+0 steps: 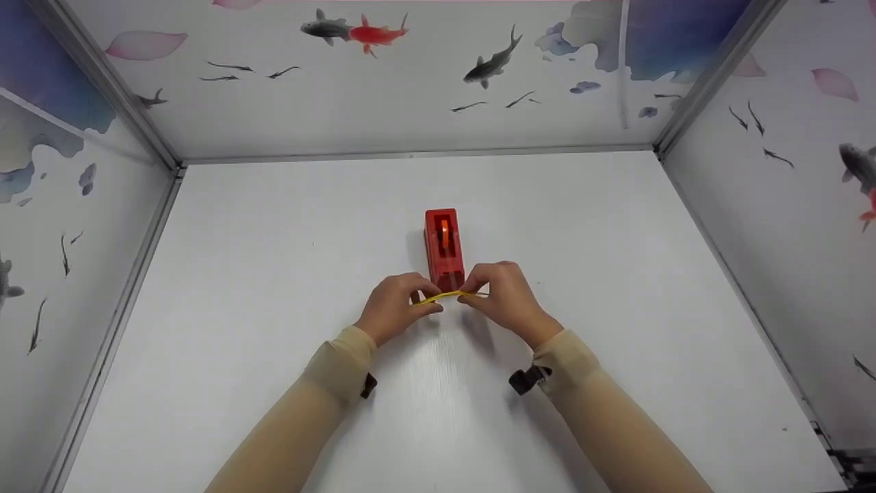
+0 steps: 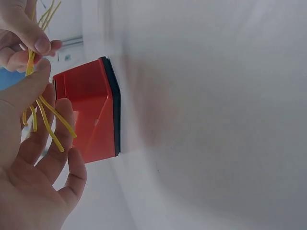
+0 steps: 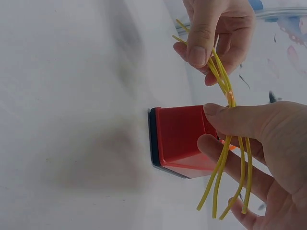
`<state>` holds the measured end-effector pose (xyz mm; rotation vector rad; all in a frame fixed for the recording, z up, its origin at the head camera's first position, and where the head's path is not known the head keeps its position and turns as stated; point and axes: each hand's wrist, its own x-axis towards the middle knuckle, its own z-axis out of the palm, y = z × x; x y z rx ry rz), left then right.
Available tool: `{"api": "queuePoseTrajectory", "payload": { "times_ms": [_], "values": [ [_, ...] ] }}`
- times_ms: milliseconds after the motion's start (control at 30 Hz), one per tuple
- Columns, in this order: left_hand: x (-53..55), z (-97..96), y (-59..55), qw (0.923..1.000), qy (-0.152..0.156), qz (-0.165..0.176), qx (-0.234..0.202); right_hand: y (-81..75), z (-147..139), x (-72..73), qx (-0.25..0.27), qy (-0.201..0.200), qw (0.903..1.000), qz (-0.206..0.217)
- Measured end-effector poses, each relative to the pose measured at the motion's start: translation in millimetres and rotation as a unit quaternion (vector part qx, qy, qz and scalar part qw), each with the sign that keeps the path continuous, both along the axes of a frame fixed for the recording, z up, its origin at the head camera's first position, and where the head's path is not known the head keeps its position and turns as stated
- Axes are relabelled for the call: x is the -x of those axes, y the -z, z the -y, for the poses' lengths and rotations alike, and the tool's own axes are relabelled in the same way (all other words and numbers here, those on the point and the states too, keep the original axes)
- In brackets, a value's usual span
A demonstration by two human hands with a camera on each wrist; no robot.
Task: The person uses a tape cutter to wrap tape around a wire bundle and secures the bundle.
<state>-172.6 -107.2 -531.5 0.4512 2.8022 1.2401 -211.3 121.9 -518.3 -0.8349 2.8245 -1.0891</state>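
My left hand [image 1: 393, 308] and right hand [image 1: 506, 294] hold a small bundle of thin yellow wires [image 1: 448, 294] between them, in front of a red tape dispenser [image 1: 445, 263]. Left thumb and fingers pinch one part of the bundle; the right thumb and index finger pinch it a short way along. Loose wire ends fan out past both hands, as the right wrist view shows with the wires [image 3: 221, 179]. A shiny patch, like clear tape, shows on the bundle between the hands. Inside the dispenser sits an orange roll core [image 1: 445, 235]. Its black base shows in the left wrist view [image 2: 116, 105].
The white tabletop [image 1: 274, 239] spreads around the dispenser. White panels with painted fish [image 1: 489, 68] stand at the back and both sides, edged by grey metal rails. Each wrist carries a black strap device [image 1: 527, 380]. A dark object [image 1: 855, 469] lies at the right front edge.
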Motion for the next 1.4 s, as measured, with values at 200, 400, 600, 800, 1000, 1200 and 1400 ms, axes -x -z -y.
{"api": "queuePoseTrajectory", "payload": {
  "times_ms": [200, 400, 600, 800, 1000, 1200, 1400],
  "values": [
    [0.2, 1.1, 2.7, 0.9995, 0.014, 0.024, -0.012, 2.2, -2, 1.1, 0.016, -0.01, 0.9998, -0.011],
    [1.0, 1.4, 3.6, 0.9993, 0.028, 0.022, -0.011, 2.6, -2, 0.9, 0.023, -0.012, 0.9995, -0.018],
    [2.0, 0.2, 4.2, 0.9994, 0.032, 0.008, -0.011, 1.7, -1, 0.0, 0.015, -0.013, 0.9995, -0.023],
    [2.1, -1.1, 4.5, 0.9995, 0.028, -0.01, -0.007, 1.3, 1, -0.9, -0.008, -0.013, 0.9993, -0.035],
    [2.1, -2.1, 2.9, 0.9991, 0.028, -0.032, 0.005, -1.1, 2, -2.7, -0.039, -0.008, 0.9979, -0.051],
    [2.8, -3.1, 1.9, 0.998, 0.026, -0.057, 0.012, -6.2, 3, -5.4, -0.091, -0.007, 0.9936, -0.067],
    [2.8, -3.5, -0.6, 0.9952, 0.012, -0.085, 0.047, -9.3, 1, -5.1, -0.125, -0.025, 0.9906, -0.05]
  ]
}}
